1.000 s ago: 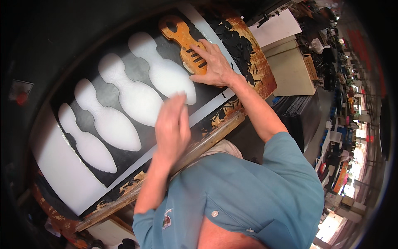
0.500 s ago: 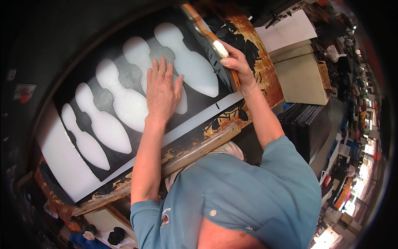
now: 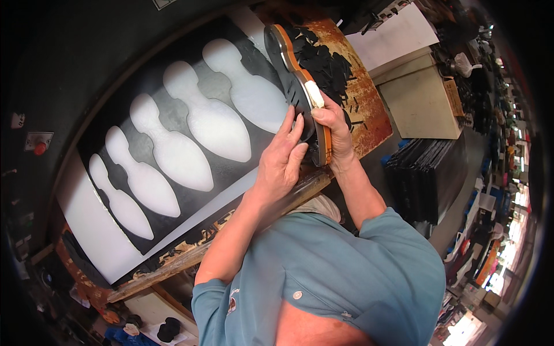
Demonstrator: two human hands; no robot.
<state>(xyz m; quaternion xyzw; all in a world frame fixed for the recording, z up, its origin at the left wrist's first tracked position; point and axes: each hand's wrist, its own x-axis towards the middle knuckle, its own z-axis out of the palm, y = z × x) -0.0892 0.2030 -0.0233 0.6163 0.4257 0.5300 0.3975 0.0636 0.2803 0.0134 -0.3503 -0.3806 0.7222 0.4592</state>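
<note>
My right hand is wrapped round the outer side of a sole-shaped cutting die with an orange rim. A white wrapped patch on that rim sits just above my thumb. The die is raised on edge, its dark inner face with small slots turned left. My left hand rests its stretched fingertips against that face, near the lower end. Left of the hands lies a black sheet with several sole-shaped holes, showing the white board beneath.
Black scraps litter the rusty table beyond the die. A wooden rail runs along the table's near edge. At the right stand a beige box and a stack of black sheets. A dark machine body borders the left.
My left hand has left the black sheet and moved right onto the die's face. The die has come up off the sheet and toward me in my right hand, uncovering scraps behind.
</note>
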